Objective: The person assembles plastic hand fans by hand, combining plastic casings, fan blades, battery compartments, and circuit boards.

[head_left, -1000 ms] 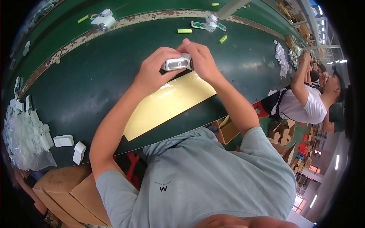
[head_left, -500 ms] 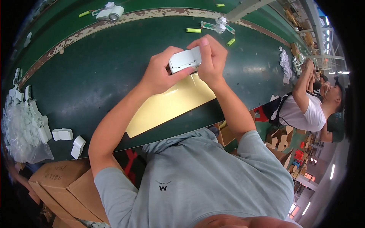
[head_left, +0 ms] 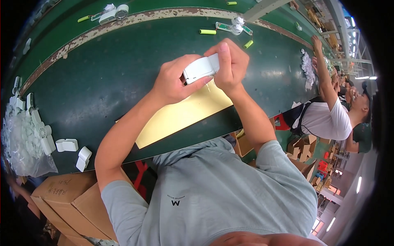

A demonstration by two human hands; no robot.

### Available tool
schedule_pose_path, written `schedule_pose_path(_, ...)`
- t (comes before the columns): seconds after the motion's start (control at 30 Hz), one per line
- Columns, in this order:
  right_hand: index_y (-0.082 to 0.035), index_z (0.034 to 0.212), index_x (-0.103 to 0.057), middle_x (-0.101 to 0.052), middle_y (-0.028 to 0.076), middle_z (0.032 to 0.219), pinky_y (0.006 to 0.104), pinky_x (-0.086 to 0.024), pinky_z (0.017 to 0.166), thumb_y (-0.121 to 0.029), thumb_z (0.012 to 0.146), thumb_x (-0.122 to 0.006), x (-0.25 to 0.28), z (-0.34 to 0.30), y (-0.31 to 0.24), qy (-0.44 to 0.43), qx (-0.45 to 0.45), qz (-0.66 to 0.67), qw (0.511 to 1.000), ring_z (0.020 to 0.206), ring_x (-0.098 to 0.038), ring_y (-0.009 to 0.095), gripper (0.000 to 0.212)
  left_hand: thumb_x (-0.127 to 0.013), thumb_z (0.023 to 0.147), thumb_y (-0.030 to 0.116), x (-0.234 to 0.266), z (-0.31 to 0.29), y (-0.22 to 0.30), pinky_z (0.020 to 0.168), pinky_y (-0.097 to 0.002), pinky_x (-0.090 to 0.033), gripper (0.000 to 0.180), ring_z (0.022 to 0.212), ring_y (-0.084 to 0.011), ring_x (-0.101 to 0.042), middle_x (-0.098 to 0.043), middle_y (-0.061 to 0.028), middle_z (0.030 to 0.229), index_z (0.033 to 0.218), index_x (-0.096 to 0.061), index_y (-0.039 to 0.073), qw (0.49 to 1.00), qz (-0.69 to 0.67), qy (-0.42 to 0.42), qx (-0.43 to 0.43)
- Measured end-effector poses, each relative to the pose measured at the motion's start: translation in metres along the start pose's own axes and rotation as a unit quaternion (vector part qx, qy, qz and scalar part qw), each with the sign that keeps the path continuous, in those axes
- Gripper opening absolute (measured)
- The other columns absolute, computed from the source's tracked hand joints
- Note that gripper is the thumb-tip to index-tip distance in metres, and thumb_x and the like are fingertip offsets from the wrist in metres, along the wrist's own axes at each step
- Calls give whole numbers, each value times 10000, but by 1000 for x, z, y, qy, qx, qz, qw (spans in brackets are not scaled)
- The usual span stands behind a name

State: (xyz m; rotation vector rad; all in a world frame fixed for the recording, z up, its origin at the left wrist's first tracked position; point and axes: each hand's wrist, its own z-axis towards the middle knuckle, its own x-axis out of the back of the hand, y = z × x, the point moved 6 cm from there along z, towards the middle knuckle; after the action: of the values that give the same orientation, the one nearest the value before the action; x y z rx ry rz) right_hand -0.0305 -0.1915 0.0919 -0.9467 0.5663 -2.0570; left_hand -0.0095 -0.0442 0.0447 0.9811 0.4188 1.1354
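Note:
Over the middle of the bench I hold a white plastic casing (head_left: 200,69) between both hands, with a narrow gap along its near side. My left hand (head_left: 172,78) grips its left end, thumb along the near edge. My right hand (head_left: 230,63) is closed on its right end, the thumb pressing on top and the fingers partly hidden behind. Beneath my hands lies a glossy yellow sheet (head_left: 180,117). Beyond them are a yellow-green battery cell (head_left: 207,31), a second cell (head_left: 248,44) and a clear part with green circuit boards (head_left: 223,27).
White casings (head_left: 67,144) and a plastic bag (head_left: 28,143) of small parts lie at the left. A chipped raised ledge (head_left: 143,17) borders the far belt, which carries a white fan unit (head_left: 113,15). Cardboard boxes (head_left: 74,201) stand below. A co-worker (head_left: 328,117) works at right.
The casing has tilted slightly in my hands, and my right hand has shifted a little rightward. Things on the far belt have slid left. The co-worker's arm now stretches across the bench.

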Motion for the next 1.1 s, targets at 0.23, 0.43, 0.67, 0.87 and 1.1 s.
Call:
schedule_pose_path(0.23, 7, 689, -682, -518, 79, 592, 315, -348, 483, -138, 992, -450, 6, 0, 6, 32, -4, 32, 999, 499, -470, 168, 408, -863, 745, 323, 2, 4, -2, 539, -314, -470, 432, 604, -207, -610, -645, -93, 761, 958, -637, 22, 996, -18, -45, 78)
schedule_pose_path(0.43, 17, 709, -645, -598, 65, 654, 280, -358, 535, -251, 1006, -397, 6, -5, 9, -15, -54, 12, 998, 570, -496, 120, 471, -842, 709, 381, 4, 7, -2, 493, -361, -383, 461, 532, -246, -495, -501, -81, 622, 695, -539, 34, 981, 157, -96, -57)
schedule_pose_path(0.67, 16, 750, -673, -570, 38, 647, 272, -351, 552, -350, 1041, -408, -6, 3, 18, -66, -140, 30, 987, 596, -485, 104, 537, -792, 795, 389, 3, 2, -22, 524, -345, -428, 412, 559, -234, -539, -579, -99, 659, 770, -632, 10, 990, 45, -101, 86)
schedule_pose_path(0.87, 16, 764, -684, -590, 83, 630, 330, -420, 557, -366, 1057, -382, -14, 3, 26, -85, -201, 22, 976, 579, -562, 177, 568, -755, 858, 351, 0, 3, -22, 603, -319, -493, 402, 647, -201, -612, -635, -117, 717, 1002, -662, -13, 995, -37, -33, 90)
schedule_pose_path(1.1, 25, 1021, -682, -662, 162, 966, 324, -512, 710, -259, 1046, -385, -11, 10, 15, -54, -29, 61, 996, 832, -637, 220, 412, -496, 1031, 433, 0, -1, -43, 398, -216, -239, 483, 413, -43, -333, -467, 13, 553, 936, -664, -9, 837, -374, -129, 377)
